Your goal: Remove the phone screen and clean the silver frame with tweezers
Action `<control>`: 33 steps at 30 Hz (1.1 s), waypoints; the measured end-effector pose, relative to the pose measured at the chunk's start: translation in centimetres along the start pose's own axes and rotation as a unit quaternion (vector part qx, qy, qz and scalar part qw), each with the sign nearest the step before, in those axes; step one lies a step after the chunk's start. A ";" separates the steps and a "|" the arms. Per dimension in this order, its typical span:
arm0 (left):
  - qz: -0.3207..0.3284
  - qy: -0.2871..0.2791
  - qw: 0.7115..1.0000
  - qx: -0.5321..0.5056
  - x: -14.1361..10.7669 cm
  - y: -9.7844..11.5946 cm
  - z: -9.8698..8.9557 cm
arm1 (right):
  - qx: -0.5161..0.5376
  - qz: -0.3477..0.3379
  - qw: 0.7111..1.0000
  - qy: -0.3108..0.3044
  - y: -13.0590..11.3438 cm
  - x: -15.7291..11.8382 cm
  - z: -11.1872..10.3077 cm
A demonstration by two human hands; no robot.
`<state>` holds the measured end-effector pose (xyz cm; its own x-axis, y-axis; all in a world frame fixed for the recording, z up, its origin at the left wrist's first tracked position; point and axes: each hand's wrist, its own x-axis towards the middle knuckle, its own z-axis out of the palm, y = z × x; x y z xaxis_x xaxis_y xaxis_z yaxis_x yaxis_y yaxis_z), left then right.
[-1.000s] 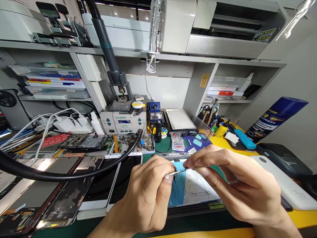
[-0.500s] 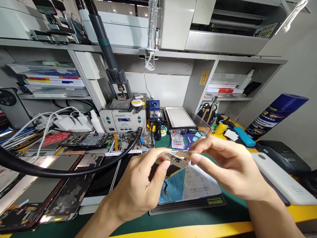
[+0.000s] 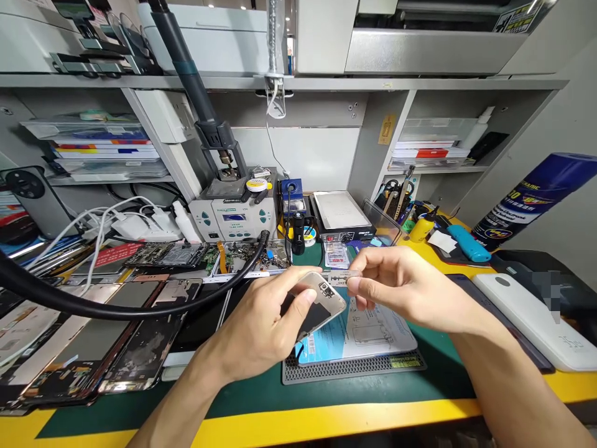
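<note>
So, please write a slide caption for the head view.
Left hand holding a phone panel, right hand pinching a thin blade.

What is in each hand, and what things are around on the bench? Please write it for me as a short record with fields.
Left hand: holds a tilted phone panel
Right hand: pinches a thin metal blade
Blade and panel: close together; contact unclear
Beneath the hands: blue-and-white packet on a perforated mat
Left side: dismantled phone parts
Back: grey station with small display
Right side: blue spray can, white slab
</note>
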<state>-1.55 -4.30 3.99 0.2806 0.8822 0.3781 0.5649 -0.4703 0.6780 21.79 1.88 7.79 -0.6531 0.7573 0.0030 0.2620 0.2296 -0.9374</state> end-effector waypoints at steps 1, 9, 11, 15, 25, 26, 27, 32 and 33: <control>0.000 0.003 1.000 0.001 0.0 0.0 0.0 | -0.008 0.009 1.000 -0.005 0.1 0.0 0.0; 0.042 0.021 0.998 0.037 -0.4 -0.2 0.0 | -0.041 0.007 0.999 -0.018 0.5 -0.2 0.8; 0.053 0.023 0.997 0.046 -0.4 -0.2 0.0 | -0.058 -0.002 0.998 -0.018 0.3 -0.2 0.9; 0.065 0.024 0.996 0.055 -0.3 -0.2 0.1 | -0.096 -0.015 0.995 0.000 0.1 -0.2 1.1; 0.047 0.026 0.998 0.036 -0.5 -0.2 0.2 | -0.055 -0.020 0.997 0.045 0.3 -0.2 1.4; 0.048 0.027 0.998 0.036 -0.5 -0.2 0.2 | -0.055 -0.022 0.997 0.047 0.3 -0.2 1.4; 0.049 0.028 0.998 0.036 -0.6 -0.3 0.3 | -0.057 -0.026 0.997 0.049 0.3 -0.2 1.5; 0.046 0.030 0.998 0.039 -0.6 -0.4 0.4 | -0.065 -0.042 0.995 0.057 0.3 -0.2 1.5; 0.045 0.032 0.998 0.040 -0.6 -0.5 0.4 | -0.060 -0.042 0.996 0.057 0.3 -0.1 1.5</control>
<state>-1.67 -4.58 3.21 0.2850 0.8317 0.4766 0.6001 -0.5425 0.5879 20.88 0.91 6.94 -0.5938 0.7949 0.1249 0.2971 0.3609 -0.8840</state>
